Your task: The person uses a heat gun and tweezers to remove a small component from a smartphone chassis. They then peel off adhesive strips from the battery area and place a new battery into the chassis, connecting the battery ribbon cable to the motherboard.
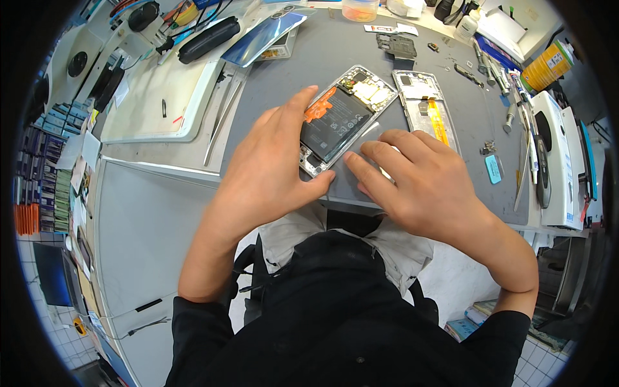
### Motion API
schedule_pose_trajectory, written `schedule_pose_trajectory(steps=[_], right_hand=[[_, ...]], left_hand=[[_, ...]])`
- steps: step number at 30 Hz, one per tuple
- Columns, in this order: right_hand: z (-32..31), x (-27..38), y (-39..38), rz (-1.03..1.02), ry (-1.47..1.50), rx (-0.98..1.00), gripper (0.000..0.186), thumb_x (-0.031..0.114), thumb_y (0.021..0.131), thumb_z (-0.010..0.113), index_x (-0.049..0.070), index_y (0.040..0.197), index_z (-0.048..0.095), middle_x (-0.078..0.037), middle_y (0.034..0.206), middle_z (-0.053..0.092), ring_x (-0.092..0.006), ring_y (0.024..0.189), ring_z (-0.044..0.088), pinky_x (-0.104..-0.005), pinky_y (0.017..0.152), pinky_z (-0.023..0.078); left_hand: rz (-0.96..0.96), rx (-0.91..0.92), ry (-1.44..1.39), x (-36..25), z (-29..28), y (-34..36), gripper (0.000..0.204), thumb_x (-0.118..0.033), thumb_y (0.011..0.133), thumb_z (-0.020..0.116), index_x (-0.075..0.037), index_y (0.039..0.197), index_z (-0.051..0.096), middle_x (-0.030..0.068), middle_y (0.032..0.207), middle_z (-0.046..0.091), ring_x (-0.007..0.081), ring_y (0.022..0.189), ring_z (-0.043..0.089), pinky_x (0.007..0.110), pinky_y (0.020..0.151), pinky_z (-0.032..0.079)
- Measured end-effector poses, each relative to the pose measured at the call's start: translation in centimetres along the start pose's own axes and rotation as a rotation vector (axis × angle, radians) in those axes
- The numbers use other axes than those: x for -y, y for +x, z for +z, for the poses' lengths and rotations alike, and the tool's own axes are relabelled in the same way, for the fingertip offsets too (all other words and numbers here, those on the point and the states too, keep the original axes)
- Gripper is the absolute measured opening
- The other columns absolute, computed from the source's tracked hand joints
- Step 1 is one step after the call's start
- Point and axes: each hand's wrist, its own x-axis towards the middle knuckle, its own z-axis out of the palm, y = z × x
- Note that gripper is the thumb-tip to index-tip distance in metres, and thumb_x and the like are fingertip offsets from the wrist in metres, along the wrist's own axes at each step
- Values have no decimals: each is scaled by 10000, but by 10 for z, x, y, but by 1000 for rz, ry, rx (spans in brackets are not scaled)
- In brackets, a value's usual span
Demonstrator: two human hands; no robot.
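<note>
Repair bench, gray mat (pixel 271 80) on top, clutter on both sides. Far left: stacked small boxes (pixel 35 161) below bench level. Next, white tray (pixel 145 132) with raised rim; thin black strip (pixel 164 108) and a small red bit (pixel 178 120) lie in it. Black zip pouch (pixel 208 40) sits across the tray's top end; metal tweezers (pixel 216 132) lie just right of the tray. Glossy blue phone back panel (pixel 267 37) rests tilted over a white box (pixel 282 48). Left hand (pixel 261 164) is half open in a C around the left side of the opened phone (pixel 348 119), fingers along that edge, thumb by the bottom corner; can't tell how firmly it grips. Phone is at the mat's front middle, set diagonally, black battery (pixel 335 129) and orange tab (pixel 320 106) face up. Right hand (pixel 425 184) is just off the phone's lower right edge, fingers loosely curled; something pale shows under them, can't tell what or whether it's held. Behind that hand: second phone frame (pixel 416 87) with yellow flex cable (pixel 440 122), dark cover plate (pixel 398 45) further back. Right end: light-blue rectangular piece (pixel 493 169), yellow can (pixel 547 66), white boxy unit (pixel 560 168).
</note>
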Motion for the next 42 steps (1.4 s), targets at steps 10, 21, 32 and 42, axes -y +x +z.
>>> schedule_pose_trajectory(steps=[10,21,32,42], right_hand=[[-13,4,18,18,-109,138,290,122,755,724,51,1034,761,-28,936,649,-187,797,639,-311,612,523],[-11,-4,21,88,-63,123,303,117,754,701,76,1048,759,-11,938,657,-167,740,632,-299,543,499],[-11,-7,13,11,-85,42,303,129,722,699,75,1010,777,-10,904,672,-168,759,650,-291,540,499],[-10,2,1,14,-66,98,293,149,729,714,81,1006,782,3,902,672,-167,799,655,-287,579,517]], left_hand=[[-15,-131,-48,-1,16,-3,849,-152,772,847,21,1497,441,210,1332,633,411,1267,569,474,1049,493],[-43,-140,-78,0,16,-4,830,-134,751,840,-45,1482,460,188,1355,640,389,1238,585,458,1066,474],[-36,-137,-102,1,15,-3,757,-159,807,813,10,1454,459,227,1306,643,422,1213,585,479,1037,480],[-79,-97,-98,-2,11,-2,806,-136,804,833,-45,1503,443,215,1378,647,389,1291,605,447,1090,479]])
